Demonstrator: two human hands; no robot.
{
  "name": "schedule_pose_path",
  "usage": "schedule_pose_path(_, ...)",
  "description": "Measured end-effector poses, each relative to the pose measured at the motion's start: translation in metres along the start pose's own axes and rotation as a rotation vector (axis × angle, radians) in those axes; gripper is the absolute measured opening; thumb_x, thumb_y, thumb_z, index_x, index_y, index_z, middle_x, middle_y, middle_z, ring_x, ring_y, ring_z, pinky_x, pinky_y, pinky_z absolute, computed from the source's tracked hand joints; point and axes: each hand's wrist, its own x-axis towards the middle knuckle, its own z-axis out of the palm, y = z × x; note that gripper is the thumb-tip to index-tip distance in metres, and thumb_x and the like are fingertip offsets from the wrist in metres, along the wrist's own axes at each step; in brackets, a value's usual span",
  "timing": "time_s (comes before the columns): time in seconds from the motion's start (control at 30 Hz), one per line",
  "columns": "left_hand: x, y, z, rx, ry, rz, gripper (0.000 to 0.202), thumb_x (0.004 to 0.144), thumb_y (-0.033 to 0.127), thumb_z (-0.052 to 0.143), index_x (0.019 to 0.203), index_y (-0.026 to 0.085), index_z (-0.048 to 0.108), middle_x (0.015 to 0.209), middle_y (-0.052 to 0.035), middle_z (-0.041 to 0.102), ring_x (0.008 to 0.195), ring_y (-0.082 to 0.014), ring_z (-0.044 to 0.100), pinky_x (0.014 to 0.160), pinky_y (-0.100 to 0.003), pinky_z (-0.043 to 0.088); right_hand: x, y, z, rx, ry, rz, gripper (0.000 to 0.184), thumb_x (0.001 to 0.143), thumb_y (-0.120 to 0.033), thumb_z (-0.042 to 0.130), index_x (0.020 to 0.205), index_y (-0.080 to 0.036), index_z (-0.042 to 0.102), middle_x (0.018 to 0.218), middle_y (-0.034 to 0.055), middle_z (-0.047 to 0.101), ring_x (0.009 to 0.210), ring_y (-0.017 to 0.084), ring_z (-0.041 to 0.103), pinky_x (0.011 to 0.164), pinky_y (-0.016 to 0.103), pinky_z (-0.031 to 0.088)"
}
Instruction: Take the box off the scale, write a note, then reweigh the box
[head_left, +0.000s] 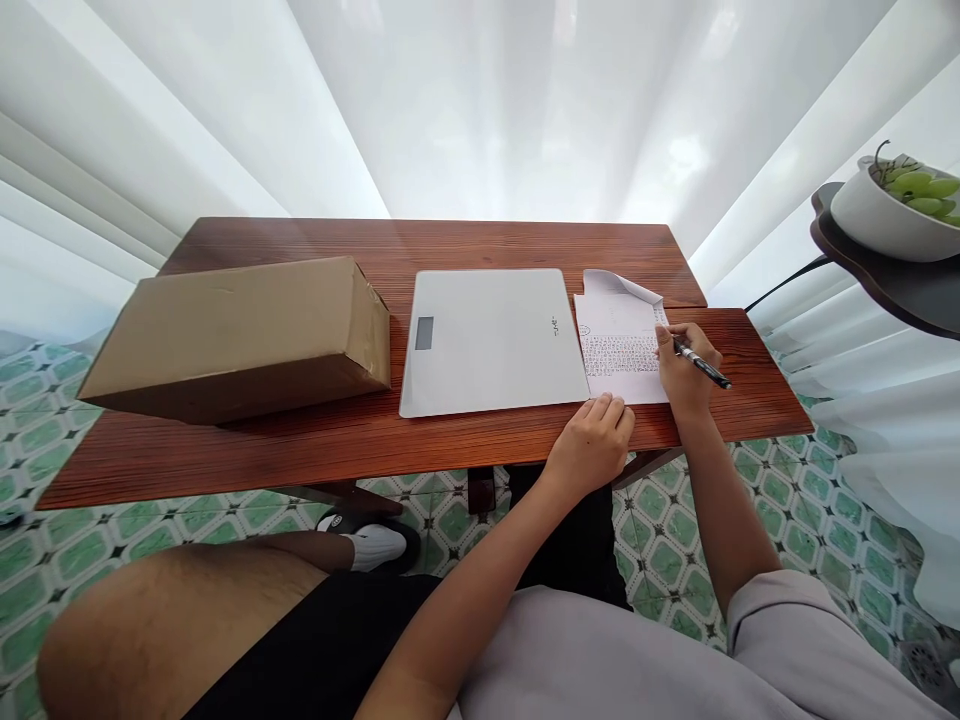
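Observation:
My right hand point(688, 372) is closed round a dark pen point(703, 362), its tip end hidden by the fingers, at the right side of a sheet of paper point(624, 385). Dense lines of handwriting cover the sheet's middle, too small to read, and its top edge curls over. Lying on the table's front edge, my left hand point(592, 445) touches the lower left corner of the paper, fingers laid flat and holding nothing. Left of the paper is a white, flat digital scale point(491, 345) with a small grey display.
A closed cardboard box point(240, 320) stands on the left of the brown wooden table point(450, 240). At the right, a bowl point(892, 220) of green grapes rests on a raised dark shelf point(885, 285). White curtains point(480, 110) hang behind the table.

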Motion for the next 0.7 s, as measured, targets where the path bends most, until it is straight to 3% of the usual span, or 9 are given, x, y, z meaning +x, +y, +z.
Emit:
schedule_pose_path(0.1,0.0,0.0,0.0,0.011,-0.006,0.005,0.037,0.099,0.018,0.04,0.126,0.007,0.062,0.13,-0.0141,0.066,0.126,-0.0255,0.059,0.111,-0.037,0.045,0.002,0.005,-0.001,-0.013,0.016,-0.002,0.034,0.09,-0.047,0.063,0.106,-0.018,0.071,0.095,0.0086,0.075,0.081,0.02,0.07,0.077,0.033,0.053)
schedule_pose_path(0.23,0.0,0.0,0.001,0.007,0.011,-0.008,0.035,0.098,0.019,0.042,0.125,0.006,0.062,0.128,-0.0139,0.066,0.125,-0.026,0.059,0.11,-0.037,0.045,0.003,0.01,0.003,0.019,-0.042,0.066,0.035,0.083,-0.032,0.064,0.114,-0.018,0.072,0.096,0.0075,0.077,0.075,0.019,0.071,0.077,0.032,0.057)
schedule_pose_path(0.7,0.001,0.001,-0.001,0.016,-0.031,0.016,0.037,0.098,0.021,0.041,0.126,0.007,0.061,0.132,-0.0152,0.063,0.127,-0.0274,0.057,0.111,-0.037,0.043,0.006,0.025,0.012,-0.115,-0.096,0.0,0.045,0.088,-0.034,0.048,0.118,-0.013,0.073,0.096,0.0136,0.076,0.08,0.023,0.067,0.091,0.042,0.054)
